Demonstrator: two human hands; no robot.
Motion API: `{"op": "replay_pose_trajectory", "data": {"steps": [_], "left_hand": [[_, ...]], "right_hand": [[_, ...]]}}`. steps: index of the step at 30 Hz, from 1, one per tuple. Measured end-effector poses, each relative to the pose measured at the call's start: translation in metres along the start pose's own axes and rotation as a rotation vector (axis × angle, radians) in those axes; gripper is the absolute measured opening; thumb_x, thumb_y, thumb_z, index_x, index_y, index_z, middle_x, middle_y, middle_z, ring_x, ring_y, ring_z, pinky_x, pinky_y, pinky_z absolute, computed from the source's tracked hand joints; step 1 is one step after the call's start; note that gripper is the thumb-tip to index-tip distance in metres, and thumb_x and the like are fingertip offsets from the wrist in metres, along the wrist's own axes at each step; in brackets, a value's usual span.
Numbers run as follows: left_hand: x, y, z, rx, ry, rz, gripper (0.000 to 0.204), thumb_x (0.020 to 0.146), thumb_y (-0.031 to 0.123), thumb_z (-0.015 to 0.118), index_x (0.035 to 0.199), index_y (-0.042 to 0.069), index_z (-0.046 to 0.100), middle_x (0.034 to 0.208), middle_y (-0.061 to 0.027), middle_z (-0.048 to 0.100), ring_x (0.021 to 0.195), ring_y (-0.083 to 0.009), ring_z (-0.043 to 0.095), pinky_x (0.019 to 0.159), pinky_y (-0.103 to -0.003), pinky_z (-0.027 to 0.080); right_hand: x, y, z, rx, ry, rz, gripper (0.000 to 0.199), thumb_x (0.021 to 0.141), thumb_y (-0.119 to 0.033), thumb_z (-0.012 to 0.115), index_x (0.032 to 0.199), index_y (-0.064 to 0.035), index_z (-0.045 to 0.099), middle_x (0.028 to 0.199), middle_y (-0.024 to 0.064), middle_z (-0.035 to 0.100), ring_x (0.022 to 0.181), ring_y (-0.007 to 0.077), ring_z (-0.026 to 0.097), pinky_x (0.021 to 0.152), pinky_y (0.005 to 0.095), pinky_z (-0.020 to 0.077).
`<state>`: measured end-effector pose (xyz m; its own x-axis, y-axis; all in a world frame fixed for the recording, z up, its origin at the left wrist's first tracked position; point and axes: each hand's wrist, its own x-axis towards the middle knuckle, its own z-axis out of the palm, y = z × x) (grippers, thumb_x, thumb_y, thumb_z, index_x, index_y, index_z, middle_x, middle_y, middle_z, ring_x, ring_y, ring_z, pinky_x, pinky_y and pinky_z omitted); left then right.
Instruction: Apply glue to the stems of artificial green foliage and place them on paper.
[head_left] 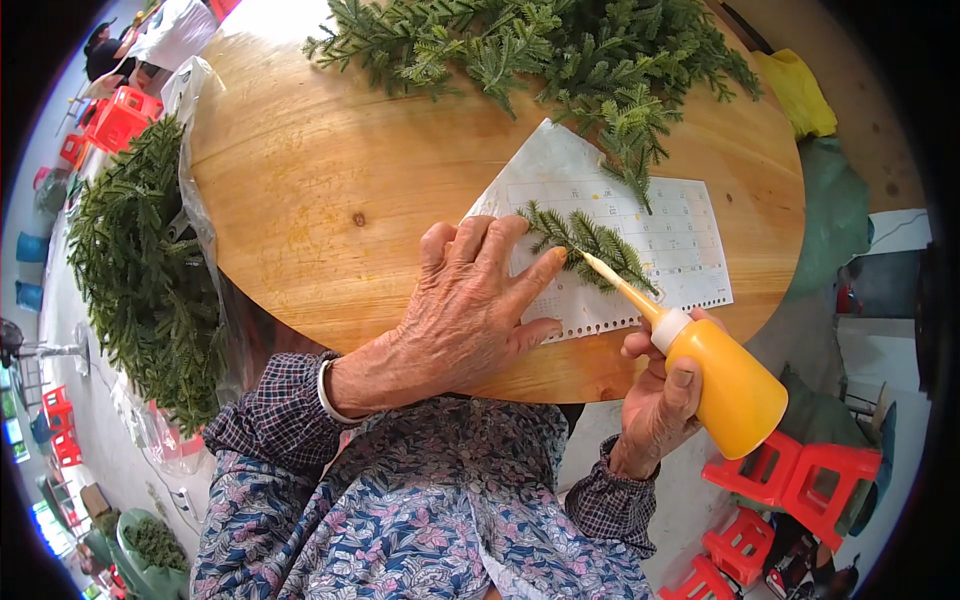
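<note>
A small green fir sprig [598, 243] lies on a white calendar sheet [685, 240] with punched holes along its near edge. My left hand [470, 290] rests over the sheet with its fingers spread, the fingertips at the sprig's left side; whether they press on it I cannot tell. In my right hand [668, 395] is a yellow squeeze bottle [728, 390] with a white collar and a long thin nozzle. It is tilted, and the nozzle's tip meets the sprig near my left index finger.
A pile of fir branches [560, 45] covers the far side of the round wooden table [330, 210], one branch reaching onto the sheet. A large bundle of greenery [140, 270] stands left. Red stools [830, 485] are at lower right. A person [105, 50] is at far upper left.
</note>
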<state>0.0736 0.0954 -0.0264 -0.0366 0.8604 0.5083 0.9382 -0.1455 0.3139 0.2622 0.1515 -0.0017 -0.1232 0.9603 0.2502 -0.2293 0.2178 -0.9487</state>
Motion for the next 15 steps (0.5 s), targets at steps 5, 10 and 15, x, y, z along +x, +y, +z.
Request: {"op": "replay_pose_trajectory", "data": {"steps": [5, 10, 15], "left_hand": [[0.0000, 0.0002, -0.0007, 0.000, -0.009, -0.001, 0.056, 0.068, 0.036, 0.071, 0.118, 0.014, 0.057, 0.119, -0.0142, 0.043, 0.101, -0.0285, 0.041, 0.087, -0.043, 0.027], [-0.0004, 0.0009, -0.0007, -0.003, -0.021, -0.007, 0.056, 0.068, 0.037, 0.070, 0.118, 0.013, 0.057, 0.120, -0.0144, 0.042, 0.101, -0.0285, 0.041, 0.088, -0.043, 0.026], [-0.0008, 0.0013, -0.0007, -0.006, -0.018, -0.006, 0.055, 0.069, 0.037, 0.070, 0.117, 0.013, 0.057, 0.120, -0.0145, 0.042, 0.101, -0.0286, 0.041, 0.088, -0.043, 0.025]], "right_hand": [[0.0011, -0.0029, -0.0020, 0.014, 0.009, -0.005, 0.055, 0.080, -0.029, 0.061, 0.122, 0.0012, 0.045, 0.108, 0.0122, 0.051, 0.064, 0.0212, 0.061, 0.058, 0.0286, 0.0487], [0.0050, -0.0037, -0.0027, 0.013, -0.002, -0.031, 0.053, 0.082, -0.029, 0.060, 0.122, 0.0017, 0.045, 0.103, 0.0138, 0.054, 0.064, 0.0199, 0.061, 0.060, 0.0276, 0.0489], [0.0055, -0.0027, -0.0029, -0.029, -0.041, -0.026, 0.052, 0.087, -0.032, 0.056, 0.124, 0.0026, 0.045, 0.092, 0.0184, 0.062, 0.065, 0.0183, 0.061, 0.062, 0.0241, 0.0487]]}}
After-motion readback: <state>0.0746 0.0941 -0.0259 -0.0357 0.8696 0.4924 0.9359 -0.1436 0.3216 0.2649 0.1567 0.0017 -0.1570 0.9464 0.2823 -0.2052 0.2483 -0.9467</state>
